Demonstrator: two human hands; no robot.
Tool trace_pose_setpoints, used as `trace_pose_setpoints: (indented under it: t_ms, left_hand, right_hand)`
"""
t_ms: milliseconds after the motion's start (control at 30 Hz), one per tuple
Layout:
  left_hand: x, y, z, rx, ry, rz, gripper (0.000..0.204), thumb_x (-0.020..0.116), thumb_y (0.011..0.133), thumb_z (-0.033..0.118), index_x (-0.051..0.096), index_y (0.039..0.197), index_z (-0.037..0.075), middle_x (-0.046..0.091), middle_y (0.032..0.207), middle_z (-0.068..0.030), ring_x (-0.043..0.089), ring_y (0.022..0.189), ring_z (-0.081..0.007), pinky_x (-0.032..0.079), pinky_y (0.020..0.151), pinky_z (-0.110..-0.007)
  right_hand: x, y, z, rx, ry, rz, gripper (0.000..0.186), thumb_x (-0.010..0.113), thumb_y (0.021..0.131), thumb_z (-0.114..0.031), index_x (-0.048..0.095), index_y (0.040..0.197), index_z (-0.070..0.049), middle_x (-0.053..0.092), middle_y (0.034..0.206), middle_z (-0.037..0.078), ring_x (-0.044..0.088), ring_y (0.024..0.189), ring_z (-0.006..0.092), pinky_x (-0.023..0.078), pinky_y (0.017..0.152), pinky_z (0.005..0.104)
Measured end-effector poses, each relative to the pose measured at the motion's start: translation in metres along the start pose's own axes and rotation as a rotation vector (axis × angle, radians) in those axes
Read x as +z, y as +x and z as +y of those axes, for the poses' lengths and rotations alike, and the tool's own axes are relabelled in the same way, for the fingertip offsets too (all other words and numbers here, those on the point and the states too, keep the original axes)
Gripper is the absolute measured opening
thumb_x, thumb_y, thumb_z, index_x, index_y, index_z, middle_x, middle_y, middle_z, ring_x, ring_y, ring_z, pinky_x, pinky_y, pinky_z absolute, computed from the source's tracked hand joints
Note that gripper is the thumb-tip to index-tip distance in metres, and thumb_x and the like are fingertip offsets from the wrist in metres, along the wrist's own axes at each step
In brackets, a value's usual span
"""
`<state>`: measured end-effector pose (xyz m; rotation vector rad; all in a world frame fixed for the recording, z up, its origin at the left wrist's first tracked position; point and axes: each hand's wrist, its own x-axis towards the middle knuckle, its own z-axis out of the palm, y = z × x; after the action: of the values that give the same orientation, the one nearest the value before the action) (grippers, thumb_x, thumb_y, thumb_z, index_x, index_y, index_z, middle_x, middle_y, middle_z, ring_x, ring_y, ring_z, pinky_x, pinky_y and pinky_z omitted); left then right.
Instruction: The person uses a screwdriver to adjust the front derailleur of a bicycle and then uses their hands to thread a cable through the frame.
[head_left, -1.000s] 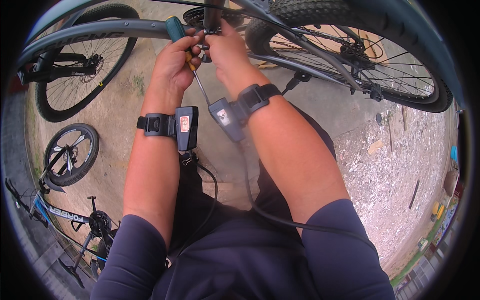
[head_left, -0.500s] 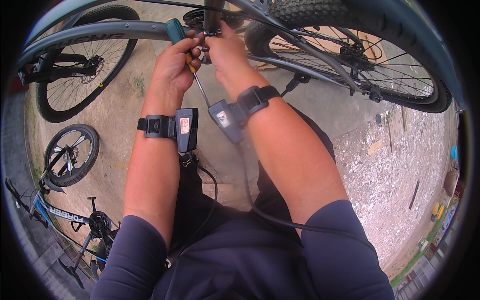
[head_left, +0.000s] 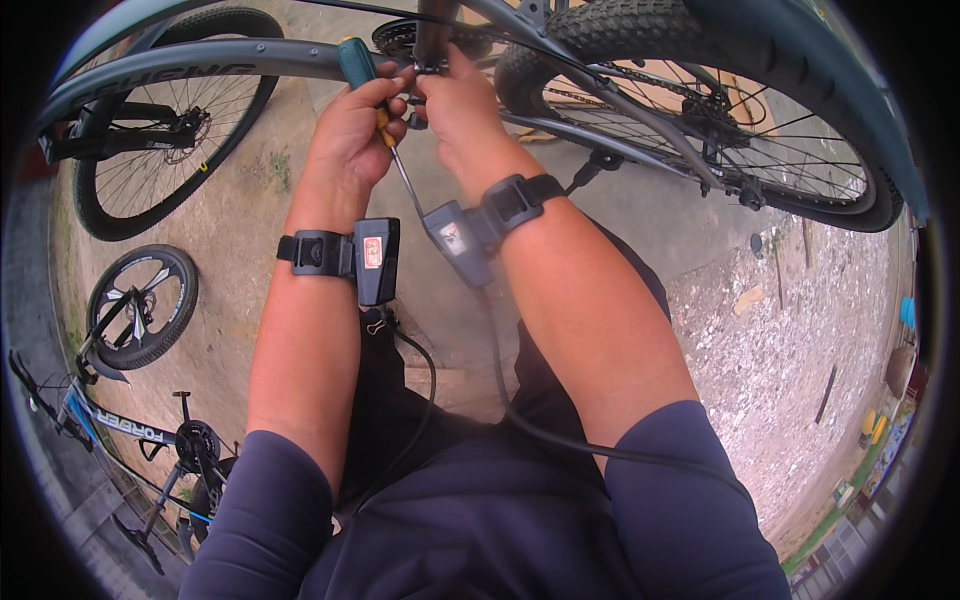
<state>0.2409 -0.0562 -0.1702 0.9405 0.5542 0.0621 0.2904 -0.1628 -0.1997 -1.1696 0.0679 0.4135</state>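
My left hand (head_left: pixel 352 135) grips a screwdriver (head_left: pixel 357 64) with a green handle and yellow collar; its thin metal shaft runs down behind my palm toward my wrists. My right hand (head_left: pixel 455 100) is closed around a small clamp fitting at the base of the dark seat post (head_left: pixel 432 30) of a grey bicycle, whose frame tube (head_left: pixel 200 62) crosses the top of the view. The two hands touch at the fingertips just under the post. Each wrist wears a black strapped device with a cable running down to my lap.
The grey bicycle's rear wheel (head_left: pixel 720 110) fills the upper right and its front wheel (head_left: pixel 150 150) the upper left. A blue bicycle (head_left: pixel 130 430) and a loose small wheel (head_left: pixel 140 305) lie at the left. Concrete and gravel ground spreads to the right.
Both hands stay at the clamp under the seat post. The view has shifted slightly; the hands sit a touch higher and to the right.
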Motion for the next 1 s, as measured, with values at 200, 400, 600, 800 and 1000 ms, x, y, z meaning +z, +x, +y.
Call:
trace_pose_setpoints:
  t_ms: [200,400,600,800,1000]
  left_hand:
    - [-0.0004,-0.0030,-0.0001,0.013,0.028,0.013,0.027,0.059,0.090,0.004,0.054,0.117,0.005,0.067,0.114,-0.0103,0.054,0.069,-0.0075,0.043,0.055,-0.021]
    - [-0.0005,-0.0016,-0.0011,0.016,0.025,0.007,0.027,0.059,0.090,0.004,0.054,0.116,0.005,0.067,0.113,-0.0102,0.054,0.068,-0.0074,0.043,0.055,-0.021]
    - [0.0026,-0.0040,-0.0006,0.021,0.029,0.022,0.026,0.059,0.090,0.003,0.054,0.115,0.004,0.068,0.112,-0.0100,0.053,0.068,-0.0070,0.042,0.054,-0.020]
    - [0.0018,-0.0042,-0.0007,0.023,0.026,0.016,0.026,0.060,0.090,0.003,0.054,0.115,0.004,0.067,0.112,-0.0108,0.053,0.069,-0.0070,0.041,0.054,-0.020]
    - [0.0041,-0.0044,-0.0002,0.022,0.023,0.019,0.026,0.060,0.089,0.003,0.054,0.115,0.004,0.067,0.112,-0.0108,0.053,0.069,-0.0072,0.041,0.054,-0.020]
  right_hand:
    - [0.0030,-0.0083,-0.0072,0.022,-0.002,0.006,0.036,0.053,0.091,-0.002,0.060,0.124,-0.016,0.066,0.101,0.001,0.062,0.090,0.0130,0.048,0.070,0.0273]
    - [0.0025,-0.0068,-0.0054,0.022,0.005,0.009,0.036,0.053,0.091,-0.003,0.060,0.124,-0.015,0.066,0.102,0.001,0.063,0.091,0.0137,0.048,0.071,0.0273]
    - [0.0035,-0.0062,-0.0052,0.016,0.026,0.026,0.050,0.048,0.084,0.004,0.054,0.133,-0.006,0.066,0.103,0.005,0.059,0.091,0.0155,0.048,0.080,0.0318]
    - [0.0035,-0.0058,-0.0041,0.005,0.026,-0.001,0.049,0.047,0.085,0.004,0.054,0.133,-0.006,0.067,0.097,0.004,0.060,0.089,0.0155,0.049,0.079,0.0320]
    - [0.0047,-0.0086,-0.0083,0.024,0.042,0.028,0.045,0.047,0.085,0.004,0.057,0.127,-0.007,0.066,0.094,0.003,0.059,0.086,0.0147,0.049,0.075,0.0337]
